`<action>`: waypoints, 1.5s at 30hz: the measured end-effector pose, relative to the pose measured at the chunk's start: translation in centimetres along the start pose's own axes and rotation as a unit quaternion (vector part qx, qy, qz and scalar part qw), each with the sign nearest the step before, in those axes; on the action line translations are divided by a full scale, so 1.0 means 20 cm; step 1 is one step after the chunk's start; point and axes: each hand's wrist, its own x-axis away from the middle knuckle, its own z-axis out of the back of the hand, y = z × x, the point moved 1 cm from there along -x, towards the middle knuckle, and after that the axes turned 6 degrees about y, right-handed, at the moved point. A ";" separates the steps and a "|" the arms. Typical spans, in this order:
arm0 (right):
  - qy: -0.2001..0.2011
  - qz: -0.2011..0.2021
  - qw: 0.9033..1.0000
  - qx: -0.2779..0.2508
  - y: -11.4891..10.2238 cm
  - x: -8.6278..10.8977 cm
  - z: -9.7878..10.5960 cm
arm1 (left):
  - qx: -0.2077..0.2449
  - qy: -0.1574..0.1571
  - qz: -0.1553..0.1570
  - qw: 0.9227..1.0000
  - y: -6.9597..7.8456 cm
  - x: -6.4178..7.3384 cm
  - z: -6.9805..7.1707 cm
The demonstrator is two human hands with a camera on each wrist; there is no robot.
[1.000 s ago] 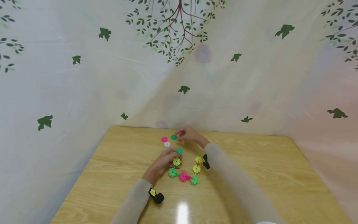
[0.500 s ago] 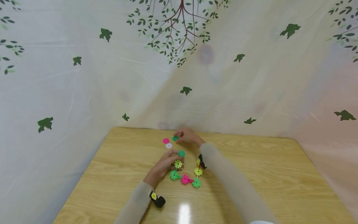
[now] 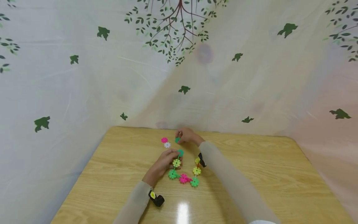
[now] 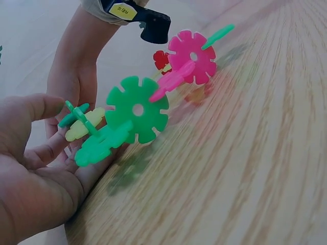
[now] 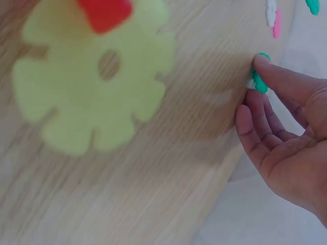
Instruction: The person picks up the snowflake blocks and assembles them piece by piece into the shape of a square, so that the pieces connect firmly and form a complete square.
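Note:
In the head view, a U-shaped chain of flower-shaped plastic discs lies on the table, with a pink disc (image 3: 183, 178) and a green disc (image 3: 194, 182) along its near side. My left hand (image 3: 165, 161) holds the chain's left end, its thumb and fingers at a teal disc (image 3: 181, 152) beyond a yellow disc (image 3: 176, 163). My right hand (image 3: 188, 135) pinches a separate green disc (image 5: 261, 81) between thumb and fingers close over the far tabletop. Below the right wrist is the chain's other end, where a yellow disc (image 5: 76, 92) carries a red piece (image 5: 107, 13).
A loose pink disc (image 3: 164, 140) and a white disc (image 3: 167, 145) lie together near the table's far edge, left of my right hand. Behind the wooden table (image 3: 117, 161) hangs a printed cloth (image 3: 139, 93).
My right hand has drawn the loose green disc a little to the right, away from the pink and white discs. My left hand stays at the chain's end, the teal disc tilting slightly.

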 end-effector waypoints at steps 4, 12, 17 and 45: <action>-0.011 -0.015 1.000 -0.006 -0.01 0.02 0.04 | 0.008 0.015 -0.004 1.000 0.00 -0.01 0.01; -0.031 -0.022 0.999 -0.021 0.01 0.06 0.10 | 0.004 0.041 -0.010 0.999 0.03 -0.01 0.01; -0.055 -0.016 0.998 -0.020 0.02 0.10 0.13 | 0.005 0.050 -0.004 0.999 0.03 -0.02 0.01; 0.020 0.059 0.990 -0.130 0.10 0.50 0.04 | -0.002 0.064 -0.004 0.998 0.00 -0.01 -0.02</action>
